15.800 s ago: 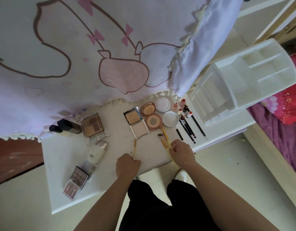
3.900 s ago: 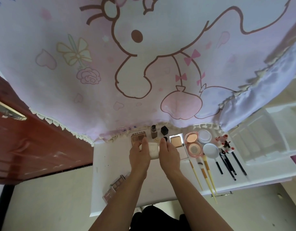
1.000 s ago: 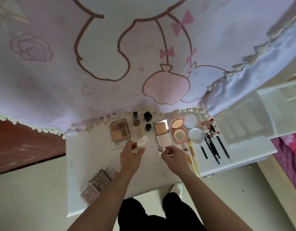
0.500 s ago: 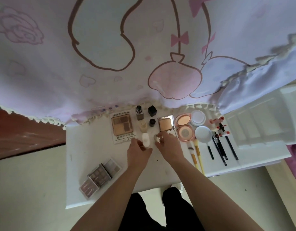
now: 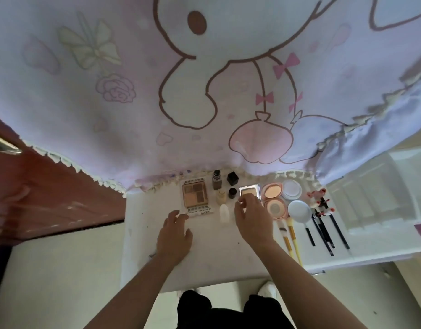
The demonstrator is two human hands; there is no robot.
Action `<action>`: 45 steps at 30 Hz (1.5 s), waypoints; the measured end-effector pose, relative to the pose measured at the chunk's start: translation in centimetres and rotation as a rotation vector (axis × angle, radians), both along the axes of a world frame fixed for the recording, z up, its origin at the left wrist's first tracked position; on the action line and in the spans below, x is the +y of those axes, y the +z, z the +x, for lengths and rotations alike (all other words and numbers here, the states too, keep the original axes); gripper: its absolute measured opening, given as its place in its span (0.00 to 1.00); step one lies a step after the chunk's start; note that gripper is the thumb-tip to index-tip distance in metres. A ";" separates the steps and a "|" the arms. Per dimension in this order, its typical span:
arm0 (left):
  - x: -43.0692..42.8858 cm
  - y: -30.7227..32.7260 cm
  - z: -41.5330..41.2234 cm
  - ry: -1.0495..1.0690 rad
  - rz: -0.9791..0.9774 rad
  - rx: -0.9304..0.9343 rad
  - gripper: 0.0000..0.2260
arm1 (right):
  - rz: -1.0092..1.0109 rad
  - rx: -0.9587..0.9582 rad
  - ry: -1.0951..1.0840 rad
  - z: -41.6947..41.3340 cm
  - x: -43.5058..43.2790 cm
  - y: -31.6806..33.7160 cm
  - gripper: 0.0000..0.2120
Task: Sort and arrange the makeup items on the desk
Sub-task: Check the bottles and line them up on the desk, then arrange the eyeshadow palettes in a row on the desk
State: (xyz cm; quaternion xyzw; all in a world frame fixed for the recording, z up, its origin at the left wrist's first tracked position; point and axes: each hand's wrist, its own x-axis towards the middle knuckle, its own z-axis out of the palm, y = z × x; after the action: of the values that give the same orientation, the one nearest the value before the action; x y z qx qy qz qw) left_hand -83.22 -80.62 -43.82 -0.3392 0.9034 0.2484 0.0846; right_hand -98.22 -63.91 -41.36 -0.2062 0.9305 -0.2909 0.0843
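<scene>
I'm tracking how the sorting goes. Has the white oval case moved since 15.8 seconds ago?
Yes. The white oval case went from below-right of the brown eyeshadow palette to its right side.

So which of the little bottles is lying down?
The white bottle, between the two hands, lies flat on the desk. The brown bottle, cream bottle and black-capped ones behind it all stand upright.

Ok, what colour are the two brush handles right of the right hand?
Yellow handles, clearest in the head view.
</scene>
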 end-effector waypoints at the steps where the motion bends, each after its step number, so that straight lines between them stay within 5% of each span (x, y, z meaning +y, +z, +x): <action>1: -1.0 0.2 0.7 -0.008 -0.017 -0.039 0.20 | -0.021 0.027 0.075 0.5 -1.0 0.5 0.06; 10: -6.9 -0.9 6.3 -0.096 -0.032 -0.312 0.27 | 0.199 -0.079 0.507 4.0 -10.2 -0.1 0.19; 16: -9.8 -2.7 8.5 -0.226 0.094 -0.468 0.27 | 0.469 -0.110 0.539 4.3 -13.5 -4.2 0.41; 22: -12.0 -3.0 9.6 -0.342 0.084 -0.435 0.30 | 0.542 -0.137 0.518 7.0 -13.8 -6.1 0.44; 28: -13.1 -2.5 9.9 -0.349 0.128 -0.371 0.30 | 0.475 0.013 0.576 8.4 -13.5 -5.3 0.34; 33: -13.5 -2.4 9.7 -0.328 0.181 -0.379 0.30 | 0.622 -0.117 0.652 5.7 -15.5 -4.8 0.36; 37: -13.3 -2.4 9.7 -0.314 0.208 -0.373 0.30 | 0.478 -0.158 0.566 5.4 -16.0 -4.4 0.30; 40: -13.1 -2.7 9.7 -0.242 0.270 -0.330 0.27 | 0.219 -0.390 0.321 6.6 -15.3 -2.7 0.35; 42: -13.2 -2.0 9.0 -0.047 0.373 -0.248 0.21 | 0.021 -0.537 0.179 7.9 -14.6 -1.1 0.44; 45: -13.4 1.3 7.2 0.442 0.796 0.036 0.18 | -0.201 -0.629 0.106 9.9 -13.0 0.8 0.53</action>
State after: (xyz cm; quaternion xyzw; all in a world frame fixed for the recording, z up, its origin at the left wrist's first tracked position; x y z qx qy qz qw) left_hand -76.00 -94.01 -42.49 -0.4605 0.6450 0.5941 0.1377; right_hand -88.33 -76.87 -40.60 -0.1619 0.8135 -0.4256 0.3618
